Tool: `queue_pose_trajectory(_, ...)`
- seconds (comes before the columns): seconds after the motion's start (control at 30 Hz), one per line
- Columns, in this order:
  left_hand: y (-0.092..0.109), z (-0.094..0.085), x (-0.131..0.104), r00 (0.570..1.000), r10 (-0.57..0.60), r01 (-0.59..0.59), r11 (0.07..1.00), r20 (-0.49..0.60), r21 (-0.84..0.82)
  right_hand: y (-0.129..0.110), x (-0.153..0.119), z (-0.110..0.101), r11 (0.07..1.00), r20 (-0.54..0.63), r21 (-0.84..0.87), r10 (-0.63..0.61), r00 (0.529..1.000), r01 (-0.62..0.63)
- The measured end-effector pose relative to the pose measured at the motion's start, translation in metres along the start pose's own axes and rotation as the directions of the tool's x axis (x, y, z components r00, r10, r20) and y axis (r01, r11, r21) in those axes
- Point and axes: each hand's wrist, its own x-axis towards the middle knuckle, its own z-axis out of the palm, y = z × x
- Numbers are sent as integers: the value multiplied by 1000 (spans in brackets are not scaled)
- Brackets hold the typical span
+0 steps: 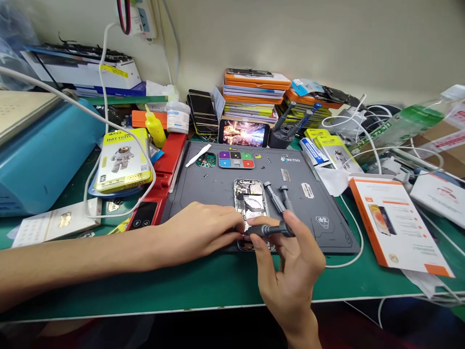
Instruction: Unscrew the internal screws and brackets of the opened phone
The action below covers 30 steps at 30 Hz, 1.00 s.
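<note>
An opened phone [250, 201] lies on the dark grey repair mat [203, 198], its internal parts exposed. My right hand [290, 271] grips a dark grey screwdriver [271, 230] held nearly level, its tip end pointing left over the phone's lower part. From the left, my left hand [209, 225] reaches to the same spot, fingertips pinched together beside the screwdriver's tip. Whether those fingers hold a small part is hidden. Two more screwdrivers [275, 197] rest on the mat just right of the phone.
A multicoloured screw tray [235, 160], a white pry tool [198, 155] and a green circuit board [206, 161] lie on the mat. A lit phone [244, 133] leans behind. Yellow battery boxes [125, 160] stand left, an orange-white box [399, 225] right, amid white cables [358, 237].
</note>
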Motion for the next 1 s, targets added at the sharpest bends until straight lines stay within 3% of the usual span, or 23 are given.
queue_pose_trajectory(0.2, -1, -2, -1, 997, -73, 70, 992, -26, -102, -4, 7, -2, 1000, -130, -5, 23, 991, -24)
queue_pose_trajectory(0.33, 0, -2, 0, 985, -174, 169, 973, -17, -158, -3, 4, -2, 995, -42, -51, 88, 995, -91)
queue_pose_trajectory(0.73, 9, -7, 2, 987, -154, 154, 988, 33, 19, -1, 1, 0, 990, -4, -101, 98, 995, -98)
queue_pose_trajectory(0.93, 8, -3, 0, 991, -125, 122, 990, 47, 74, 0, 5, 1, 970, 21, -197, -144, 989, 145)
queue_pose_trajectory(1.0, 8, -3, 1, 991, -126, 121, 990, 55, 76, -1, 7, -1, 976, 42, -168, -131, 990, 137)
